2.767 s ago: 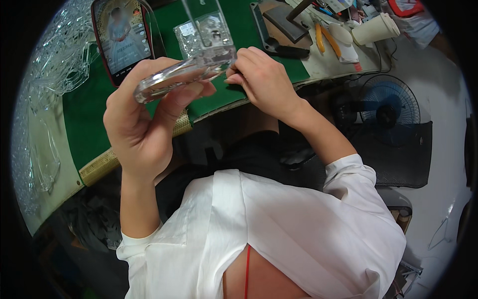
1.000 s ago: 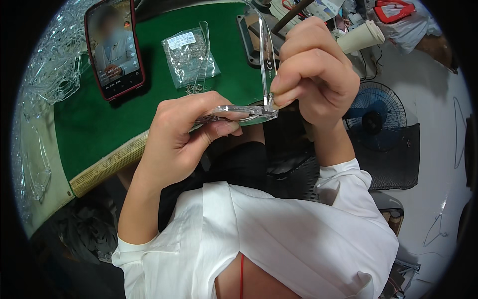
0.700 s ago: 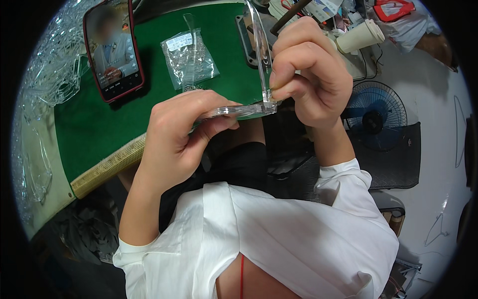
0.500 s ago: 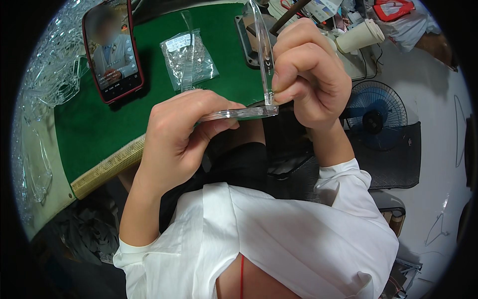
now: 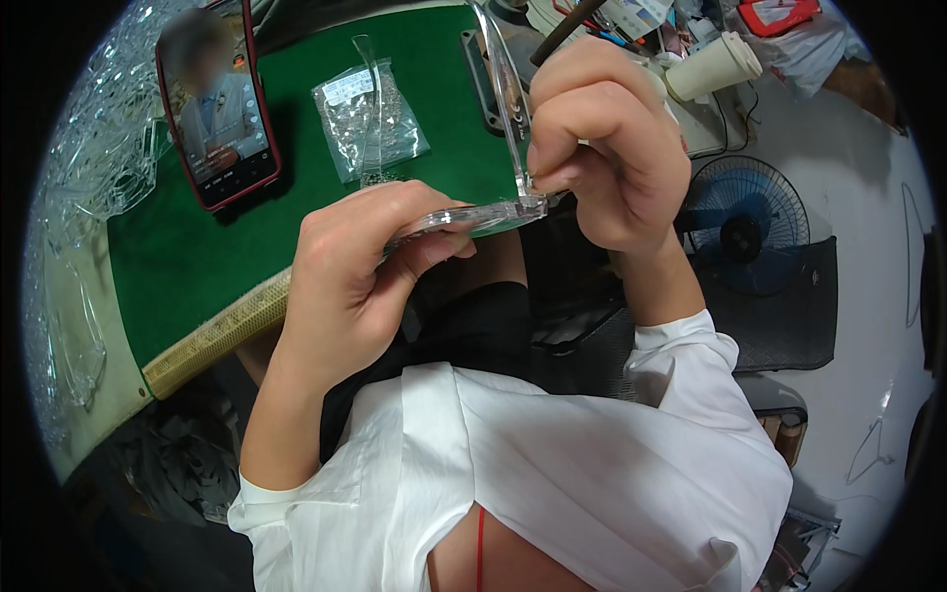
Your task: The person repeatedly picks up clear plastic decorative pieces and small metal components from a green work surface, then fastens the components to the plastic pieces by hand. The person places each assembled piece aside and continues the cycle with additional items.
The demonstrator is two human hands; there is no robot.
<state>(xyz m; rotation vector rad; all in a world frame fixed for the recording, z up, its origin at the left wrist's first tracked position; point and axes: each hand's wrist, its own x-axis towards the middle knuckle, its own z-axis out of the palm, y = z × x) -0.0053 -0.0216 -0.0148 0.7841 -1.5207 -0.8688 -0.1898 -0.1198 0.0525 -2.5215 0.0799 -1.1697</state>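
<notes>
My left hand point(image 5: 355, 286) grips the front of a clear plastic glasses frame point(image 5: 473, 215) from below, holding it level above my lap. Its right temple arm point(image 5: 501, 89) stands up from the hinge, and the left one point(image 5: 370, 109) rises further left. My right hand point(image 5: 612, 158) is curled in a fist at the frame's right hinge, pinching a dark-handled tool point(image 5: 564, 22) whose handle sticks out above the knuckles. The tool's tip is hidden by my fingers.
A green mat point(image 5: 197, 257) covers the bench. On it lie a red-cased phone point(image 5: 217, 118) with a lit screen and a clear bag of small parts point(image 5: 404, 128). Several clear frames point(image 5: 89, 168) are piled at the left. A small fan point(image 5: 745, 227) stands to the right, a white cup point(image 5: 710, 64) beyond.
Both hands have come down from over the mat toward my lap. The right hand has closed into a fist at the hinge. In the last second they have barely moved.
</notes>
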